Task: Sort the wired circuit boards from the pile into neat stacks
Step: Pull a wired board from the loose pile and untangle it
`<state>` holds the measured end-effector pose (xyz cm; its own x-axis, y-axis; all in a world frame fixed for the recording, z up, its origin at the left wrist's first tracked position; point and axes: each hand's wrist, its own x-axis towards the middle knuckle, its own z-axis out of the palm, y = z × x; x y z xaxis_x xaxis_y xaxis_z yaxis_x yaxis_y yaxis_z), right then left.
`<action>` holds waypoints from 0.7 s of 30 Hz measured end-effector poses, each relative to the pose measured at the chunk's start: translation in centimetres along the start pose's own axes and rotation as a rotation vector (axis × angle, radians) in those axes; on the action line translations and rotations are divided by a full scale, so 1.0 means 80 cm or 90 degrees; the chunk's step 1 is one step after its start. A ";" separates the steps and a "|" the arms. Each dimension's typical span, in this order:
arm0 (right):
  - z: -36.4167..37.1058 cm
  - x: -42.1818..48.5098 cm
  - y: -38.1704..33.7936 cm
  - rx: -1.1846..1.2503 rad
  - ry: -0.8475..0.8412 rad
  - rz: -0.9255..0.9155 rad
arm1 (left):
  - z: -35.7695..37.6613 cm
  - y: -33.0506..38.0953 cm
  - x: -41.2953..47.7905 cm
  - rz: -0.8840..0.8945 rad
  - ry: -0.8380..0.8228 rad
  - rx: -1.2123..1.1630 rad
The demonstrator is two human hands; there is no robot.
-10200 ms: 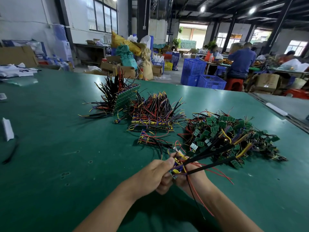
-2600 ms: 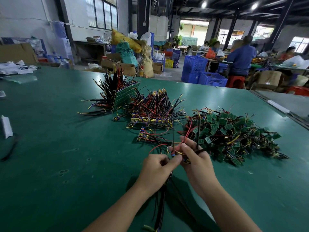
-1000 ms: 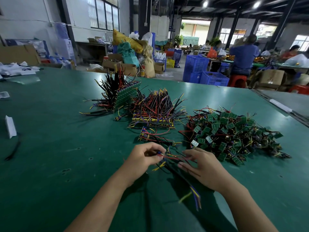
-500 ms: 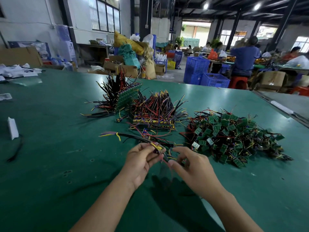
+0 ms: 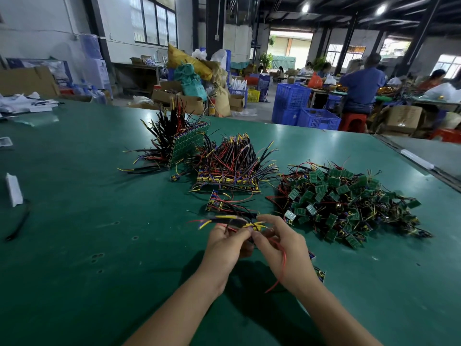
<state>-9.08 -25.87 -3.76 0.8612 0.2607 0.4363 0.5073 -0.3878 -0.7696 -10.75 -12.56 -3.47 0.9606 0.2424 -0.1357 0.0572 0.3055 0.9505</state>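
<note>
Table: green mat (image 5: pixel 74 245), marked with small dark spots near its front.
Left edge: a white paper slip (image 5: pixel 14 189) lies near a black cable (image 5: pixel 18 224); loose white papers (image 5: pixel 22 104) lie at the far corner.
Right edge: a white strip (image 5: pixel 417 159) lies along the seam.
Floor beyond: blue plastic crates (image 5: pixel 290 102), a red stool (image 5: pixel 353 122), cardboard boxes (image 5: pixel 174 96).
Heap: a yellow sack (image 5: pixel 185 59) above a teal bag (image 5: pixel 190 82).
Background: a person in a blue shirt (image 5: pixel 361 88) sits facing away; windows (image 5: pixel 154 21) at the left wall.

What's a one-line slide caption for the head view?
Left hand and right hand pinch one wired board over the green table, neat stacks behind, unsorted pile at right.
</note>
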 end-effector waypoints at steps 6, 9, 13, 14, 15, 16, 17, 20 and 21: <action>0.003 0.003 0.005 -0.007 0.082 0.037 | -0.003 -0.002 -0.003 0.120 -0.062 0.126; 0.003 0.005 0.007 -0.021 0.109 0.047 | -0.001 -0.006 -0.004 0.160 -0.063 0.145; 0.011 0.007 0.004 0.115 0.106 0.124 | 0.003 -0.010 -0.004 0.189 -0.004 0.120; 0.013 0.008 0.001 0.136 0.106 0.146 | 0.003 -0.010 -0.003 0.191 0.015 0.121; 0.013 0.008 0.000 0.150 0.101 0.163 | 0.003 -0.011 -0.002 0.196 0.032 0.127; 0.012 0.008 0.000 0.165 0.091 0.174 | 0.002 -0.012 -0.001 0.207 0.043 0.141; 0.011 0.007 -0.001 0.185 0.072 0.181 | 0.002 -0.012 0.000 0.220 0.048 0.161; 0.008 0.006 0.001 0.152 0.007 0.185 | 0.000 -0.012 0.003 0.250 0.057 0.190; 0.007 0.006 0.002 0.124 -0.006 0.188 | -0.001 -0.013 0.003 0.247 0.058 0.191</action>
<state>-8.59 -25.29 -3.90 0.9691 0.1706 0.1782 0.2201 -0.2713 -0.9370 -10.60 -12.76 -4.48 0.8996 0.3696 0.2326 -0.2111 -0.0982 0.9725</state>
